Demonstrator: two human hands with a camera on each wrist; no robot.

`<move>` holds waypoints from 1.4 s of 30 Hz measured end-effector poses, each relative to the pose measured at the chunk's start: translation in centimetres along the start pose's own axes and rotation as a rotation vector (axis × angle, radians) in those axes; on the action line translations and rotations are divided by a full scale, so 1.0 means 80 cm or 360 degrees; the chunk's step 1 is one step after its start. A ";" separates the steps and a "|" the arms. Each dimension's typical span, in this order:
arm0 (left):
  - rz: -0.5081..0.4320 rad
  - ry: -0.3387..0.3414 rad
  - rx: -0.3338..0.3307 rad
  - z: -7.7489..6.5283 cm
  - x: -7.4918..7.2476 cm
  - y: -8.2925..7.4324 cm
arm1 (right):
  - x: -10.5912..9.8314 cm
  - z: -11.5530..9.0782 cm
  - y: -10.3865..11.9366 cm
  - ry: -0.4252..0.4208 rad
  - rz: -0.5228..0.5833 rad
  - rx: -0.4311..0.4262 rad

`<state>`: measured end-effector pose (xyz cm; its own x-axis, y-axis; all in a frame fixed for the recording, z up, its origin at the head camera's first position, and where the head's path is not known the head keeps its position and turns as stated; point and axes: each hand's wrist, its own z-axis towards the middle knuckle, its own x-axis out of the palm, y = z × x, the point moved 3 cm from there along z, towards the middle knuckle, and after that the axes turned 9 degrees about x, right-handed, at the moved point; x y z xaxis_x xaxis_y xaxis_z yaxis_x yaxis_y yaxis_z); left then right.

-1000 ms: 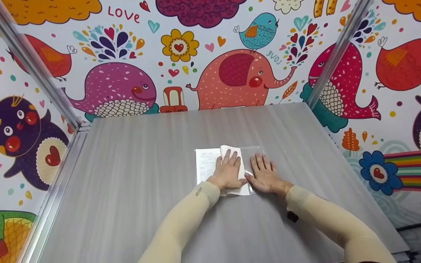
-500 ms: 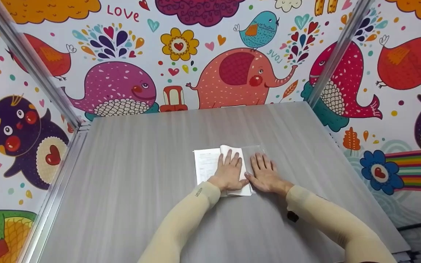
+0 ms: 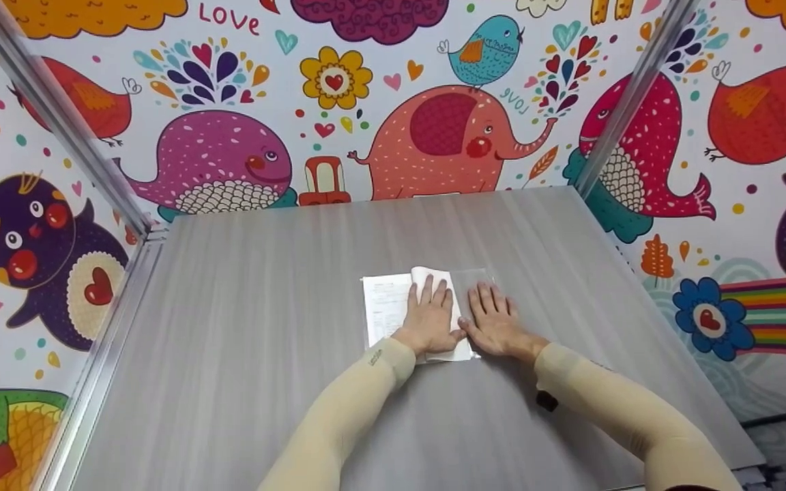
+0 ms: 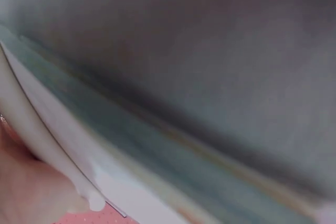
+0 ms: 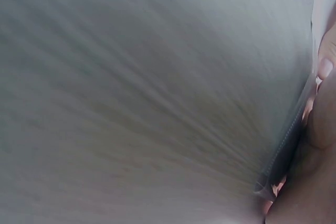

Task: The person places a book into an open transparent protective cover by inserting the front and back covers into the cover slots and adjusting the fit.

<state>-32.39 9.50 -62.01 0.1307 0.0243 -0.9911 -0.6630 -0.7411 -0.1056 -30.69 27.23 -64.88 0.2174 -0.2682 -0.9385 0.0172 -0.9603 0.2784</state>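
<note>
Left grip (image 3: 430, 317): bare hand laid flat at the centre of the frame, fingers extended and slightly spread; rests on the folded page (image 3: 458, 352) without closing around it.
Right grip (image 3: 499, 324): bare hand laid flat just right of centre, fingers straight; rests over the clear plastic sheet (image 3: 467, 281) without grasping it.
Thumbs: tips close together between the hands; contact cannot be confirmed.
Printed page (image 3: 384, 307): lies on the desk (image 3: 250, 327), left of the folded page; text too small to read.
Folded page: white, mid-frame, partly hidden by the left hand.
Plastic sheet: shows at the right of the folded page, above the right fingers.
Forearms: both in cream sleeves (image 3: 338, 409), entering from the bottom of the frame.
Background: wall (image 3: 338, 143) printed with cartoon animals, across the upper frame.
Wrist views: close and largely blurred.
</note>
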 end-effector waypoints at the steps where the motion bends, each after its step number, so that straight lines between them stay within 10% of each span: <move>1: -0.0002 -0.0005 -0.0010 0.000 0.000 0.000 | 0.000 0.000 0.000 -0.0003 -0.0005 -0.0001; 21: -0.0036 0.0089 0.0098 0.000 0.000 -0.003 | 0.001 -0.001 -0.003 0.0028 0.0054 -0.0019; 29: -0.0095 -0.0130 0.0078 -0.001 -0.005 -0.003 | -0.022 -0.010 0.012 -0.0007 0.0040 -0.0025; 37: -0.0410 -0.0205 0.0198 0.015 0.007 0.044 | -0.033 -0.011 0.010 -0.0120 0.0035 -0.0095; 42: -0.0326 -0.0106 0.0239 -0.002 -0.016 0.049 | -0.041 -0.010 0.007 -0.0172 0.0061 -0.0106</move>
<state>-35.04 6.45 -61.10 0.2280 0.2111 -0.9505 -0.7303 -0.6086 -0.3103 -30.64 27.63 -61.47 0.1127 -0.3145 -0.9426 0.0763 -0.9431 0.3238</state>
